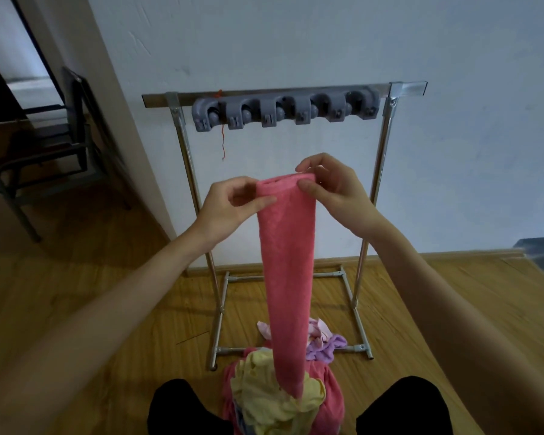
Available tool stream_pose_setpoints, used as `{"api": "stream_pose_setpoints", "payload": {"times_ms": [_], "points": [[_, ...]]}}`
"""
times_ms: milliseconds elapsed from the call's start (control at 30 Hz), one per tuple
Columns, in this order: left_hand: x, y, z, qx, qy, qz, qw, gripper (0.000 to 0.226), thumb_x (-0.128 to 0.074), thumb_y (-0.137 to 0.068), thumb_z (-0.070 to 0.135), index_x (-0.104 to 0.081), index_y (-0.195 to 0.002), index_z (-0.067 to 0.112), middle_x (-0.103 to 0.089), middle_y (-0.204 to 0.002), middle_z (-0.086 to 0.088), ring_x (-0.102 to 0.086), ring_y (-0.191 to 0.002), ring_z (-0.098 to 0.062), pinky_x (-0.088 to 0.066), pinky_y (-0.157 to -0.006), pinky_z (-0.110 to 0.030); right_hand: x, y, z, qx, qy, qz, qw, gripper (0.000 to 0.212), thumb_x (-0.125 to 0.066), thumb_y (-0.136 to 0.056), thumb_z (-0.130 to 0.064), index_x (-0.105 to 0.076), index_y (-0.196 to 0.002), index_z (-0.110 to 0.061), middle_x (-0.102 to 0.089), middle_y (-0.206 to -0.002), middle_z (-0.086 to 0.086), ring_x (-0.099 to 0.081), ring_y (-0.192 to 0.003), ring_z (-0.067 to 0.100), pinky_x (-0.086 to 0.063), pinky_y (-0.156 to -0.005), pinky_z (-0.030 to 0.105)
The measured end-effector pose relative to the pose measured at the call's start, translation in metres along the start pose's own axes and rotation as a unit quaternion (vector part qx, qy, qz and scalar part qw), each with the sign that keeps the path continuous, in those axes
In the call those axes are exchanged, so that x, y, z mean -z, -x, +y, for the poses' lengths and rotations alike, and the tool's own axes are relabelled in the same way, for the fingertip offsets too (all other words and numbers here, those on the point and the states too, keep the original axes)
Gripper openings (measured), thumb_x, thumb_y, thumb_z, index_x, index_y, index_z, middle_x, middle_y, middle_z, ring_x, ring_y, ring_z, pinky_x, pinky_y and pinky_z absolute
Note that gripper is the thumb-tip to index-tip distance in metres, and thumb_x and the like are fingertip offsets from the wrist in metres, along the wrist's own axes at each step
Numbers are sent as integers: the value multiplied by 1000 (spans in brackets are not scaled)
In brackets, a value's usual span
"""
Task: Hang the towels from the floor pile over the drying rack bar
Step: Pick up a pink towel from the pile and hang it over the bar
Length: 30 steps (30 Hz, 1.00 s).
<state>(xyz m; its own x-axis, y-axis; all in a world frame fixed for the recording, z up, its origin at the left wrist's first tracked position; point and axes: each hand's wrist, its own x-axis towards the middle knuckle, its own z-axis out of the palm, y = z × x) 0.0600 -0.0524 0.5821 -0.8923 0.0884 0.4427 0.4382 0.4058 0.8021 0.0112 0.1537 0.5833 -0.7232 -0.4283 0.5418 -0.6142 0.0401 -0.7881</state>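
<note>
Worn on head, looked forward and down from close above both hands (283,196). Faced rack (283,98) and wall at 12 o'clock, near; floor pile (280,400) at 6 o'clock, between knees.

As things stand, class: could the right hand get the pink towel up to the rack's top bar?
Probably yes. The right hand and left hand pinch the pink towel below the top bar, with nothing between; the grey clip holder covers the bar's middle.
</note>
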Motion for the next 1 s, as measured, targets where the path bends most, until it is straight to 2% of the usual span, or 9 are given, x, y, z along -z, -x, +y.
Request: {"api": "stream_pose_setpoints", "payload": {"times_ms": [67, 167, 333, 467, 567, 700, 767, 933, 1000], "points": [[-4, -3, 2, 7, 14, 30, 999, 12, -71, -82, 14, -68, -92, 10, -68, -86, 1, -66, -81, -4, -54, -76, -18, -2, 3, -1, -30, -42, 21, 998, 19, -58, -94, -12, -57, -112, -6, -56, -78, 13, -51, -73, 20, -43, -68, 32], [-10, -10, 10, -24, 3, 75, 997, 11, -72, -82, 14, -68, -91, 8, -67, -83, 1, -65, -78, -6, -55, -74, -20, -6, 6, -2, -83, -117, 98, 985, 27, -62, -91, -15, -61, -116, -6, -66, -86, 9, -62, -81, 13, -50, -76, 26], [-22, -19, 23, -75, -9, 84, 994, 11, -73, -82, 14, -68, -90, 8, -68, -83, 0, -65, -77, -10, -56, -73, -24, 0, 16, 1, -131, -213, 109, 962, 41, -67, -82, -26, -64, -115, -1, -69, -108, 16, -66, -104, 28, -52, -93, 37], [-24, -20, 22, -74, 0, 92, 993, 11, -73, -82, 13, -69, -91, 9, -68, -84, 0, -66, -79, -13, -56, -74, -27, -1, 28, 9, -145, -186, 84, 968, 34, -66, -83, -24, -68, -105, 2, -70, -102, 18, -67, -98, 29, -50, -93, 41], [-23, -15, 17, -62, 12, 86, 994, 13, -73, -81, 13, -69, -92, 9, -68, -85, 0, -66, -81, -13, -56, -74, -25, -6, 29, 9, -134, -124, 85, 979, 28, -61, -90, -20, -66, -110, 0, -69, -106, 18, -65, -102, 32, -52, -92, 44], [-16, 5, -1, 22, 86, 86, 992, 23, -75, -77, 11, -68, -99, 8, -69, -90, 0, -67, -84, -7, -53, -76, -18, -19, 27, 3, -136, -73, 86, 984, 21, -57, -94, -16, -66, -110, -6, -70, -95, 8, -67, -87, 20, -57, -73, 34], [-11, 22, -20, 79, 116, 49, 989, 31, -76, -73, 7, -67, -103, 8, -71, -97, -2, -69, -89, -10, -54, -78, -19, -28, 29, 4, -158, -74, 95, 980, 21, -57, -94, -16, -66, -109, -5, -70, -93, 8, -67, -84, 18, -57, -69, 30], [-21, 81, -91, 198, 69, -78, 975, 34, -81, -65, 0, -70, -92, 17, -74, -82, 12, -70, -81, -3, -51, -71, -13, -51, 35, 10, -228, -119, 133, 957, 11, -60, -93, -18, -68, -94, -10, -67, -90, 16, -65, -82, 29, -52, -81, 56], [-31, 99, -120, 221, 73, -118, 965, 30, -80, -67, -3, -73, -94, 8, -75, -86, 3, -71, -83, -10, -53, -74, -17, -59, 35, 8, -250, -142, 149, 946, 8, -61, -92, -17, -67, -90, -12, -66, -89, 16, -63, -82, 29, -50, -82, 59]]}}
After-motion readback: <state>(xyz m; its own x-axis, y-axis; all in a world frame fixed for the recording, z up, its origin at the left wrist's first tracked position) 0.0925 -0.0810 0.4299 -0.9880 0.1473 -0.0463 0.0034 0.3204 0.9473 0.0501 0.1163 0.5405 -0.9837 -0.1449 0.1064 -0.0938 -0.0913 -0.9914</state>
